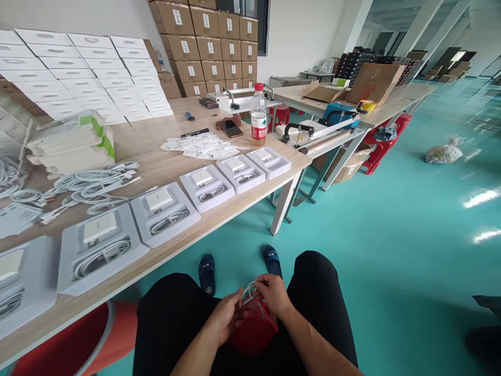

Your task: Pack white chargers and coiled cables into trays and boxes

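Observation:
Both hands meet over my lap, low in the head view. My left hand (pixel 224 319) cups the side of a small red bag (pixel 253 329) that rests between my thighs. My right hand (pixel 274 293) pinches the bag's top, where a thin white cable (pixel 247 290) loops out. To my left runs a wooden table (pixel 156 167) with a row of white trays (pixel 162 211), each holding a white charger and a coiled cable.
A pile of loose white cables (pixel 92 188) and stacked white boxes (pixel 86 68) lie on the table. A water bottle (pixel 258 115) and a phone (pixel 230 128) stand near its far end. Heat sealers (pixel 321 130) sit on further tables. Cardboard cartons (pixel 207 47) line the wall. Teal floor spreads right.

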### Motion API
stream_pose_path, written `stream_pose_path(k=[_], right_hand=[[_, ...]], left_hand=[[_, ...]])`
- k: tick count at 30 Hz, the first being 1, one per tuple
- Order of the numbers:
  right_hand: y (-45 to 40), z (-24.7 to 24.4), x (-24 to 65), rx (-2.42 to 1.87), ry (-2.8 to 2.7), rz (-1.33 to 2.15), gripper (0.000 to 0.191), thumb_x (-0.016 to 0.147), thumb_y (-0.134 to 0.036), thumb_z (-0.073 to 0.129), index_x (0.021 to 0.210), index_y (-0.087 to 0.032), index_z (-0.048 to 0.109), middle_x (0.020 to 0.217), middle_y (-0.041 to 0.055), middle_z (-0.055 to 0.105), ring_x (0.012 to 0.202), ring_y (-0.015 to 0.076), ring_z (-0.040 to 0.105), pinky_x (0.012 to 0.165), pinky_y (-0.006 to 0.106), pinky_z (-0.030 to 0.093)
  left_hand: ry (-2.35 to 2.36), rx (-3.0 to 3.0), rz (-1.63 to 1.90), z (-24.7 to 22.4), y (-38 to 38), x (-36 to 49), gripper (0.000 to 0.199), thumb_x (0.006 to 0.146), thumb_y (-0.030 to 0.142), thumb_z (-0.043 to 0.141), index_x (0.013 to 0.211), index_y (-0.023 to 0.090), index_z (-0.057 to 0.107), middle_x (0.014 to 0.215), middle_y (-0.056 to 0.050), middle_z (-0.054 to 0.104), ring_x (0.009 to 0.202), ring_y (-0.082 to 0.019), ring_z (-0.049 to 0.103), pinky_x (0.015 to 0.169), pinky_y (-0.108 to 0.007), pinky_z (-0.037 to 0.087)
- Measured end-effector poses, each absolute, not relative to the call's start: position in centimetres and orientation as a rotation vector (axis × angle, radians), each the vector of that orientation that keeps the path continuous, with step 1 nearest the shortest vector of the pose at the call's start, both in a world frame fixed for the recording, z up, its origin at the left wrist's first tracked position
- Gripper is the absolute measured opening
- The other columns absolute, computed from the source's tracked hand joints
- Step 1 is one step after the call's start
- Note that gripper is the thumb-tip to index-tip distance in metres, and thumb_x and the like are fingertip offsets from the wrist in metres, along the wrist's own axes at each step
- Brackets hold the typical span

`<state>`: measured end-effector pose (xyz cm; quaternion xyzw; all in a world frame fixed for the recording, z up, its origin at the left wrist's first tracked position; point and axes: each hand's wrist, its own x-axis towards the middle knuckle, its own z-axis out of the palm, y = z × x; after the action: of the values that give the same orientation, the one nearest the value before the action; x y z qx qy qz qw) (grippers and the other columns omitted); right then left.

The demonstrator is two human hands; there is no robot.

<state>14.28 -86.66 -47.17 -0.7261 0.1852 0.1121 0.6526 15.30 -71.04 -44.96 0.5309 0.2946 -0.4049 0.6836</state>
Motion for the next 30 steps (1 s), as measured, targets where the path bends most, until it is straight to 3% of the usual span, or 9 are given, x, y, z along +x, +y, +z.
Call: stream_pose_path(k=[6,10,14,17,20,23,25,27,30], right_hand=[[-85.9,-47.6,14.3,-1.531,0.507,0.226,0.028,0.076,-0.046,0.062,0.081,-0.019,0.058,0.065,0.0027,0.068,0.062,0.0219,0.07,0.058,0.033,0.057],[-86.1,-46.9,14.1,-1.632,0.488,0.145,0.02,0.075,-0.04,0.063,0.078,-0.02,0.061,0.069,0.0035,0.067,0.07,0.0227,0.068,0.065,0.034,0.056],[-87.0,-46.4,14.1,-1.8,0.437,0.04,0.011,0.072,-0.029,0.065,0.079,-0.02,0.068,0.098,0.0097,0.067,0.092,0.0261,0.063,0.086,0.04,0.051],[-88.1,-46.3,14.3,-1.834,0.383,0.026,0.028,0.077,-0.026,0.057,0.102,-0.021,0.068,0.124,0.0118,0.061,0.112,0.028,0.057,0.094,0.041,0.048],[-89.2,-46.0,14.4,-1.925,0.177,0.156,0.04,0.083,-0.026,0.053,0.122,-0.027,0.063,0.14,0.0079,0.055,0.132,0.0276,0.045,0.107,0.043,0.039],[-89.8,-45.4,14.4,-2.016,0.001,0.325,0.035,0.081,-0.025,0.058,0.115,-0.027,0.069,0.119,0.0064,0.068,0.122,0.0281,0.053,0.109,0.046,0.036],[-89.8,-45.0,14.3,-2.025,-0.002,0.352,0.026,0.078,-0.025,0.063,0.102,-0.026,0.074,0.101,0.0049,0.071,0.108,0.0273,0.059,0.103,0.045,0.039],[-89.6,-44.7,14.3,-2.032,0.011,0.353,0.022,0.076,-0.024,0.066,0.096,-0.024,0.074,0.096,0.0045,0.07,0.1,0.0256,0.062,0.095,0.04,0.045],[-89.3,-44.7,14.3,-2.031,0.03,0.338,0.02,0.074,-0.018,0.067,0.093,-0.021,0.074,0.096,0.0049,0.069,0.092,0.0216,0.064,0.081,0.031,0.05]], left_hand=[[0.582,1.132,-0.864,-45.3,-71.4,15.2,0.05,0.07,0.051,0.078,0.056,0.02,0.041,0.068,-0.007,0.069,0.055,-0.009,0.055,0.046,-0.019,0.032],[0.472,1.177,-0.813,-45.3,-71.6,15.1,0.053,0.068,0.056,0.077,0.056,0.021,0.039,0.07,-0.006,0.067,0.058,-0.011,0.054,0.049,-0.02,0.034],[0.311,1.352,-0.768,-44.8,-71.3,15.2,0.052,0.073,0.062,0.069,0.055,0.021,0.042,0.07,-0.005,0.066,0.058,-0.013,0.052,0.053,-0.024,0.035],[0.148,1.549,-0.734,-44.2,-70.9,15.3,0.044,0.076,0.058,0.068,0.057,0.02,0.055,0.059,0.0,0.058,0.055,-0.014,0.047,0.056,-0.026,0.035],[0.001,1.714,-0.678,-43.5,-70.6,15.3,0.034,0.076,0.049,0.071,0.061,0.02,0.062,0.063,0.0,0.058,0.063,-0.017,0.05,0.062,-0.027,0.036],[-0.106,1.827,-0.625,-43.1,-70.4,15.2,0.024,0.079,0.041,0.067,0.066,0.021,0.063,0.07,0.0,0.06,0.07,-0.018,0.052,0.067,-0.027,0.037],[-0.138,1.883,-0.605,-43.3,-70.2,15.2,0.015,0.082,0.036,0.063,0.075,0.022,0.062,0.069,0.002,0.059,0.067,-0.017,0.051,0.065,-0.026,0.037],[-0.143,1.906,-0.587,-43.7,-70.1,15.2,0.01,0.084,0.032,0.059,0.087,0.023,0.06,0.072,0.002,0.06,0.067,-0.017,0.053,0.064,-0.026,0.039],[-0.088,1.868,-0.606,-44.3,-70.0,15.4,0.032,0.083,0.031,0.06,0.113,0.025,0.052,0.09,0.0,0.067,0.081,-0.019,0.062,0.073,-0.026,0.045]])
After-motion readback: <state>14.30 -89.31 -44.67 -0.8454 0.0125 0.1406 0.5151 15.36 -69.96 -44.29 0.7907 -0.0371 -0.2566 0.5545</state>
